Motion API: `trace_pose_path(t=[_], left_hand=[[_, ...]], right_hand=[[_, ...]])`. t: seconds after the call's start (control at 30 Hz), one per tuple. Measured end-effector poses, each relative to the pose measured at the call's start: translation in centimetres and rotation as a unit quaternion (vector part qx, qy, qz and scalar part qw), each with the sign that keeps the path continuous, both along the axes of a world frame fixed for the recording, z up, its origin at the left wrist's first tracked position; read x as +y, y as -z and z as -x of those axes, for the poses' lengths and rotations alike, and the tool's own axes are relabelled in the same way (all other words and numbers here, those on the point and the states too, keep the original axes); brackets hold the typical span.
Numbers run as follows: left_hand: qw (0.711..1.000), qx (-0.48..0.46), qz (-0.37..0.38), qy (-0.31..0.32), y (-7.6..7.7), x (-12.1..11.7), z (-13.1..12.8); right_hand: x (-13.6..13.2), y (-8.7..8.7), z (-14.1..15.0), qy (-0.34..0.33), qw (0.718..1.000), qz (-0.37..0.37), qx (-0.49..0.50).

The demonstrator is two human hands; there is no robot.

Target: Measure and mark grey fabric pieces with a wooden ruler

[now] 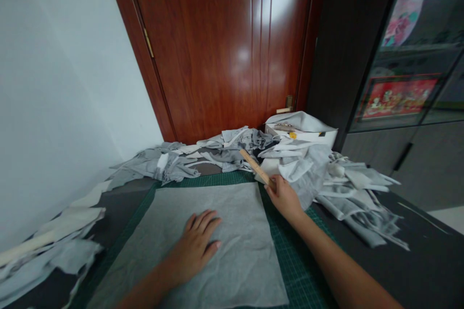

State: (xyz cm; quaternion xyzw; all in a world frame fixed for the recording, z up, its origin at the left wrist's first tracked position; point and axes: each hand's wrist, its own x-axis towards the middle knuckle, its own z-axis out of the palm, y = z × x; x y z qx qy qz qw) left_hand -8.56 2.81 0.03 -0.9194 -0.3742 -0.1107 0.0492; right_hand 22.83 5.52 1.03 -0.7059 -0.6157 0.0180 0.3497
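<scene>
A sheet of light grey fabric (pixel 232 217) lies over a green gridded cutting mat (pixel 300 270), with a few wrinkles in it. My left hand (pixel 197 241) rests on the fabric, fingers stretched out and holding nothing. Beyond the fabric's right edge, my right hand (pixel 284 195) grips one end of a flat wooden ruler (pixel 255 166). The ruler slants up and away to the left, its far end near the scraps at the back. My right fingertips are partly hidden around it.
Heaps of grey fabric scraps line the back (pixel 174 161), the right (pixel 355 193) and the left (pixel 54 241) of the dark table (pixel 416 270). A white box (pixel 328 137) with cloth on it stands at the back right, before a wooden door (pixel 217 58). A white wall bounds the left.
</scene>
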Motion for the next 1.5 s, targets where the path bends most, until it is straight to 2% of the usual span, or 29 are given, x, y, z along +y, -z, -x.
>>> trace_pose_path(t=[0.17,0.33,0.5,0.63,0.8,0.9,0.97,1.03,1.1,1.17,1.27,1.37,1.5], left_hand=[[0.999,0.017,0.031,-0.012,-0.3,-2.6,-1.5],[0.998,0.029,0.061,-0.014,0.0,-4.9,-4.2],[0.998,0.029,0.040,-0.042,1.3,-5.9,-6.5],[0.997,0.040,-0.002,-0.062,1.1,-6.2,-7.5],[0.999,0.039,-0.014,0.008,-0.3,-6.7,-7.2],[0.999,-0.004,-0.021,0.031,-0.7,-6.1,-6.4],[0.998,-0.053,-0.046,0.009,-0.7,-5.1,-5.7],[0.994,-0.090,-0.062,-0.022,-0.7,-4.0,-5.0],[0.992,-0.103,-0.064,-0.044,-0.6,-3.0,-4.3],[0.991,-0.101,-0.060,-0.057,-0.4,-2.4,-3.8],[0.991,-0.090,-0.055,-0.078,0.1,-2.0,-3.7],[0.991,-0.084,-0.049,-0.091,0.6,-1.6,-3.8],[0.993,-0.082,-0.038,-0.082,0.8,-1.3,-3.7]], right_hand=[[0.2,0.2,0.3,-0.054,0.998,-0.042,-0.006],[-0.9,-0.4,1.5,-0.185,0.981,-0.043,-0.044],[-2.0,-0.9,3.6,-0.298,0.954,-0.027,-0.025],[-2.1,-0.9,5.7,-0.361,0.932,-0.017,0.009],[-1.3,-1.6,8.6,-0.411,0.911,0.007,-0.032],[-0.5,-1.7,10.1,-0.426,0.903,0.010,-0.049],[-0.1,-1.6,10.5,-0.413,0.909,0.003,-0.060],[0.3,-1.5,9.9,-0.366,0.928,-0.004,-0.067],[0.5,-1.5,8.2,-0.278,0.958,0.005,-0.074],[0.6,-1.3,5.7,-0.155,0.983,0.027,-0.090],[0.6,-1.1,1.8,-0.033,0.988,0.079,-0.130],[0.6,-0.9,-0.5,0.011,0.979,0.121,-0.164],[0.8,-0.9,-1.1,-0.003,0.968,0.173,-0.181]])
